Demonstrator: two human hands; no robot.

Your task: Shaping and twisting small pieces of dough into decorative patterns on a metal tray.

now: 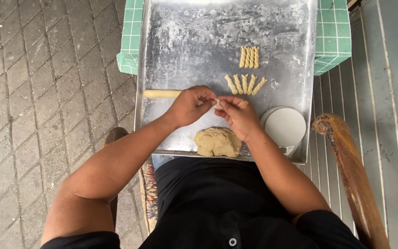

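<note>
Step in hand: shaping one small piece of dough (pixel 217 103) into a twist, judging by the finished ones already laid out.
Left hand (pixel 190 106): middle of the frame, fingers pressed together, pinching the left end of the piece.
Right hand (pixel 238 115): just right of it, fingertips pinching the other end.
Dough piece: held between both hands, just above the tray (pixel 185 46).
Dough lump (pixel 218 142): lower middle, at the tray's near edge, below the hands.
Finished twists (pixel 245 84): two rows, upper right of the hands.
Rolled rope (pixel 161 93): left of the hands, lying on the tray.
Round lid (pixel 285 127): right, near the corner.
Next move calls for: probably opposite turns of the ends, gently, so the soft piece does not tear.
</note>
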